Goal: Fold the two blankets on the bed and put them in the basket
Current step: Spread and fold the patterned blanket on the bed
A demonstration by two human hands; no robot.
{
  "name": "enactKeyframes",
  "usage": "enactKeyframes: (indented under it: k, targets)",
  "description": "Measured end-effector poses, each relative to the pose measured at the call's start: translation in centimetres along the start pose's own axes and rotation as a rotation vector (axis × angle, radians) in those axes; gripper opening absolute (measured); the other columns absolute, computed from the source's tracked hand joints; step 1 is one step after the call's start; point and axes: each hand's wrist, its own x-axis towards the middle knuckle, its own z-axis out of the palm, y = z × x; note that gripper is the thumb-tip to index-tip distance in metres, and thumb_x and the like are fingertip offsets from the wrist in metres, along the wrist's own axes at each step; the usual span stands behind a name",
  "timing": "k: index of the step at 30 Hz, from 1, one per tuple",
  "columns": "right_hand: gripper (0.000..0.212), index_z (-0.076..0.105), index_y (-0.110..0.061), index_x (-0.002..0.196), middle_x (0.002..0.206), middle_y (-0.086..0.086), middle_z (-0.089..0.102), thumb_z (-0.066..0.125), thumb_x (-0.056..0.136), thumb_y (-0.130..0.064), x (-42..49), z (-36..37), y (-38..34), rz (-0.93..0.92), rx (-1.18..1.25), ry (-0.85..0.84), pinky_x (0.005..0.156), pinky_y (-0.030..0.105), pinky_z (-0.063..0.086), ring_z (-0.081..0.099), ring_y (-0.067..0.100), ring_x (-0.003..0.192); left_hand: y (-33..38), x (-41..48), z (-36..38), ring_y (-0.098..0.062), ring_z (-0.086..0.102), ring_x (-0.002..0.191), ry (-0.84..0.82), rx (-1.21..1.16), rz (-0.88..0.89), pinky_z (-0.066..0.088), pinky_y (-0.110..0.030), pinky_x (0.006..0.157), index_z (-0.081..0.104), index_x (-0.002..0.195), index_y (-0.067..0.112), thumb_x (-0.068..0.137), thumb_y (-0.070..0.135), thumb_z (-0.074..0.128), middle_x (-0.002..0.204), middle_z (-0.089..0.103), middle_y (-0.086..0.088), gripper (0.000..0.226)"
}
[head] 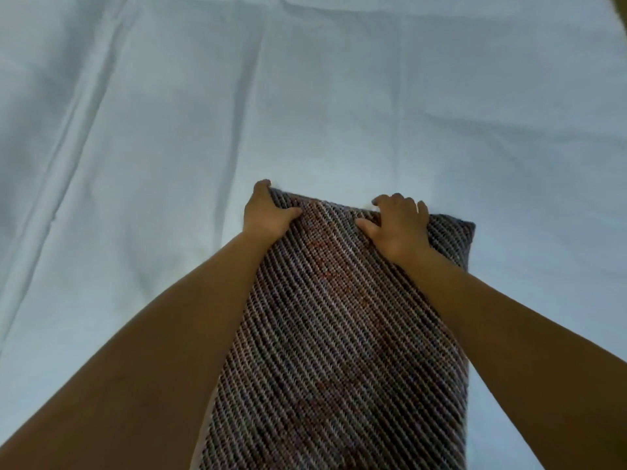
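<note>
A knitted blanket [339, 334] with dark, pale and reddish diagonal stripes lies folded into a long narrow strip on the bed, running from the bottom edge up to the middle. My left hand [268, 215] grips its far left corner, thumb on top and fingers curled under the edge. Near the middle of the far edge, my right hand [398, 225] grips the fabric with fingers bent over the edge. The far right corner [464, 228] lies free. No second blanket and no basket are in view.
A pale blue bed sheet [305, 96] with long creases covers the whole bed around the blanket. A dark sliver shows past the bed at the top right corner [621, 15].
</note>
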Motion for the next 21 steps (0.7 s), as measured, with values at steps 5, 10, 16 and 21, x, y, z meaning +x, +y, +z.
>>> enactKeyframes:
  k: [5, 10, 16, 21]
  targets:
    - [0.033, 0.052, -0.008, 0.090, 0.086, 0.011, 0.062, 0.044, 0.095, -0.039, 2.4, 1.0, -0.3, -0.100, -0.012, 0.143, 0.068, 0.036, 0.035, 0.056, 0.028, 0.075, -0.5, 2.5, 0.2, -0.018, 0.053, 0.087, 0.106, -0.023, 0.045, 0.041, -0.025, 0.079, 0.056, 0.091, 0.013, 0.079, 0.023, 0.071, 0.096, 0.059, -0.004, 0.022]
    - [0.041, 0.047, -0.012, 0.084, 0.085, 0.007, 0.058, 0.038, 0.093, -0.051, 2.3, 2.2, 1.3, -0.066, 0.023, 0.028, 0.072, 0.036, 0.031, 0.052, 0.026, 0.077, -0.6, 3.7, 0.6, -0.018, 0.054, 0.083, -0.037, 0.137, 0.072, 0.042, -0.028, 0.075, 0.058, 0.089, 0.012, 0.073, 0.033, 0.075, 0.087, 0.057, 0.000, 0.031]
    - [0.071, 0.046, -0.015, 0.057, 0.058, 0.000, 0.050, 0.031, 0.070, -0.084, 2.6, -0.5, 4.9, -0.020, -0.127, -0.166, 0.055, 0.027, 0.030, 0.049, 0.018, 0.056, -0.7, 4.2, 0.3, -0.020, 0.056, 0.065, -0.124, 0.278, 0.169, 0.042, -0.026, 0.060, 0.055, 0.057, 0.015, 0.070, 0.043, 0.074, 0.064, 0.057, -0.002, 0.036]
    - [0.087, 0.051, -0.016, 0.058, 0.059, 0.000, 0.054, 0.020, 0.047, -0.096, 2.1, -2.0, 6.2, -0.002, -0.204, -0.266, 0.047, 0.024, 0.026, 0.049, 0.016, 0.055, -1.3, 3.6, 1.3, -0.020, 0.050, 0.075, -0.107, 0.406, 0.225, 0.038, -0.030, 0.069, 0.050, 0.075, 0.016, 0.080, 0.056, 0.060, 0.072, 0.051, 0.002, 0.041]
